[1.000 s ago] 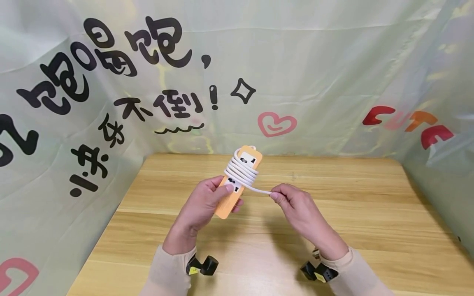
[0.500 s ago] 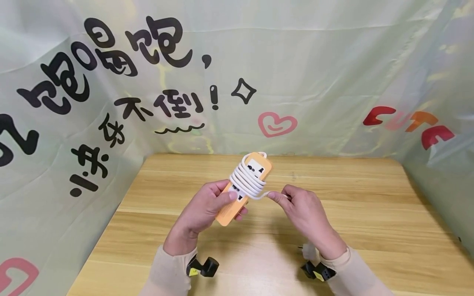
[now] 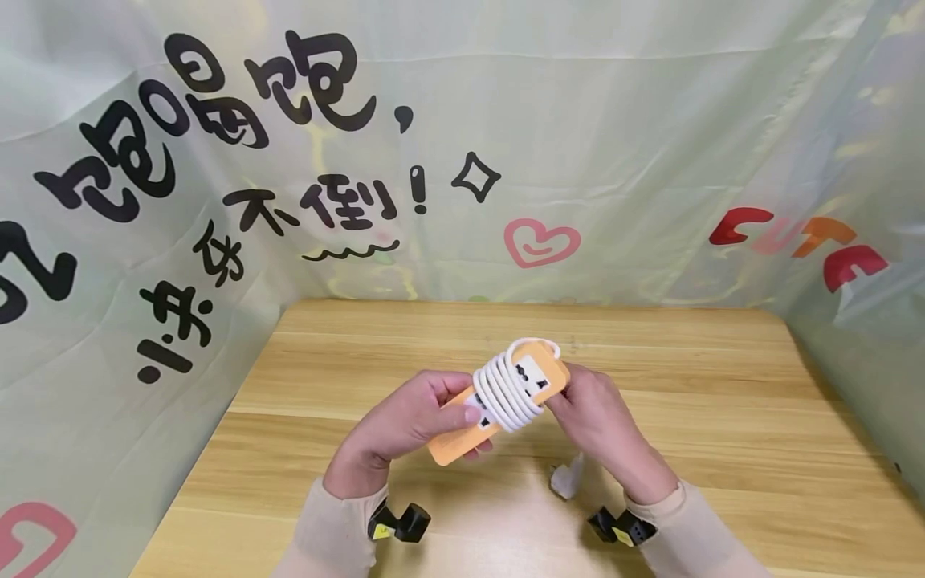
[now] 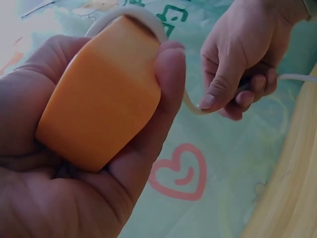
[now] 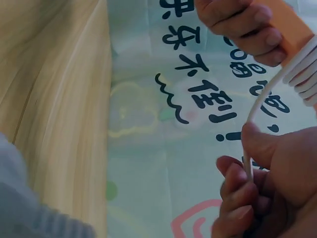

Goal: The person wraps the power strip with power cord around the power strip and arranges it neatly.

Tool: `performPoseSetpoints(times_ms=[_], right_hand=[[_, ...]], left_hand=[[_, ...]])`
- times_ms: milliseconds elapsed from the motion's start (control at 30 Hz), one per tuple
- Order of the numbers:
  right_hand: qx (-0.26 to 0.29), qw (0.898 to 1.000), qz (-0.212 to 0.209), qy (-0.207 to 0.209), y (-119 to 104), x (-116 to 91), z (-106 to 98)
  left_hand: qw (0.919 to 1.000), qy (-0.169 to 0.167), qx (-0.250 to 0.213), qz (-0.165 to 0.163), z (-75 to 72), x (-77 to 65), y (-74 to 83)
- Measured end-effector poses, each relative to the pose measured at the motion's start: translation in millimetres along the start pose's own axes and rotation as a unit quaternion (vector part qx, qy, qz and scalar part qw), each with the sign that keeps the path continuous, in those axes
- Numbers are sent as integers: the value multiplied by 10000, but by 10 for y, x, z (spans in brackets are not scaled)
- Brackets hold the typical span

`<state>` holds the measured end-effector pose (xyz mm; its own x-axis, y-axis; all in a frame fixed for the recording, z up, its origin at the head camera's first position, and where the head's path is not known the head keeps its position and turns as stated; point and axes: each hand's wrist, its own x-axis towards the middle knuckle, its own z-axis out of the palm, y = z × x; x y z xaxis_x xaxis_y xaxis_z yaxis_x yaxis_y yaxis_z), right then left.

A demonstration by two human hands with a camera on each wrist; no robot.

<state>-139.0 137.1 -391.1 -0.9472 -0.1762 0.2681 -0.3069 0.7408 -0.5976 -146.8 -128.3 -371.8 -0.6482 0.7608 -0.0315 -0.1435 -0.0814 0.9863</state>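
Note:
An orange power strip (image 3: 531, 374) with white socket panels is held over the table, tilted with its far end to the right. White cord (image 3: 506, 393) lies in several turns around its middle. My left hand (image 3: 415, 417) grips the near end, thumb on top and fingers underneath; its orange end block (image 4: 99, 94) fills the palm in the left wrist view. Behind the strip's far end, my right hand (image 3: 596, 417) pinches the loose cord (image 5: 262, 96) between thumb and fingers. The white plug (image 3: 566, 479) dangles below that hand.
A wooden table (image 3: 347, 530) spans the space beneath both hands. Pale printed cloth (image 3: 614, 136) with black characters and a pink heart (image 3: 542, 242) stands behind and at both sides. Black wrist cameras (image 3: 413, 523) sit at the sleeves.
The strip has come lower and nearer, its far end swung rightward. My right hand has gone from beside the strip to behind its far end with the cord. The plug has come into view.

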Motion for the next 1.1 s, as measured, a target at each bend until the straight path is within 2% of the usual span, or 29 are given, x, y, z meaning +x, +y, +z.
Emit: performPoseSetpoints(times_ms=[167,300,433,500,633,700,800,933,1100], right_hand=[[-287,9993,44,241,52,-14,-2],[94,9999,-79,-73,71,-21,-32],[788,9943,125,-706,52,-17,-83],[951,9908,334,-905,36,-12,-106],[1190,9818,641,-1334,11,-6,-146],[1310,9768,648,-1568,7,-7,-166],[1494,9699,534,-1847,15,-8,-192],[1598,9671,430,-1933,15,-19,-198],[1448,9712,582,-1802,-21,-43,-178]], left_hand=[[9991,-248,334,-41,-5,12,-17],[9941,-421,995,-25,1,19,-37],[9787,-605,1962,-16,22,26,-57],[9722,-675,2242,-79,40,31,-62],[9642,-785,2506,-376,78,39,-66],[9606,-864,2592,-505,94,45,-72],[9513,-981,2874,-522,113,58,-91],[9355,-935,3378,-443,134,84,-128],[9251,-537,3697,-683,140,110,-174]])
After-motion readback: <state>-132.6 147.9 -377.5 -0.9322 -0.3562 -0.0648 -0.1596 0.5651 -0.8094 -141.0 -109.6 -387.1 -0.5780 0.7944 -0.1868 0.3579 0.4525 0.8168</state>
